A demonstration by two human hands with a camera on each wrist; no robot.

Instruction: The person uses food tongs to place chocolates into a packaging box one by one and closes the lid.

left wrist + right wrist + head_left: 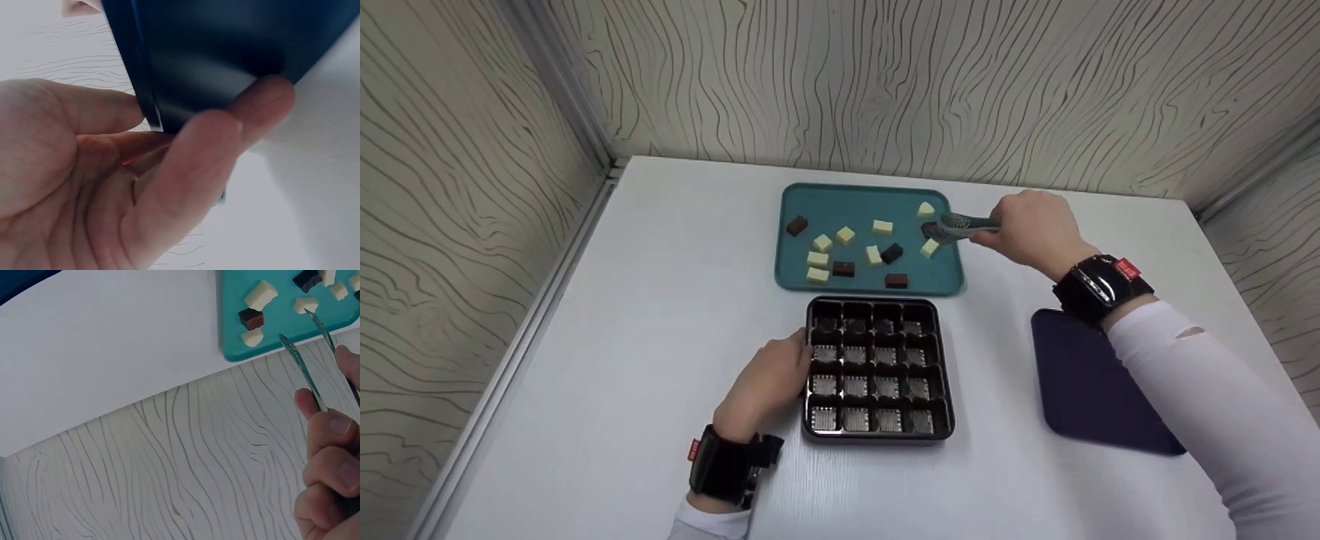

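Note:
My right hand [1035,229] grips a pair of tongs [975,223], seen in the right wrist view with the prongs spread apart. In the head view the tongs' tips are at a brown chocolate [928,229] on the teal tray [840,199], near its right edge; whether they touch it I cannot tell. Pale chocolates [883,226] and other dark ones [844,268] lie scattered there. My left hand [769,382] holds the left wall of a black compartment box [877,438], thumb and fingers at its edge. Dark pieces appear to sit in three far-row compartments.
A dark blue tray [1099,405] lies on the white table [675,300] at the right, partly under my right forearm. Behind the table stands a wood-patterned wall [885,90], with another panel [457,225] on the left.

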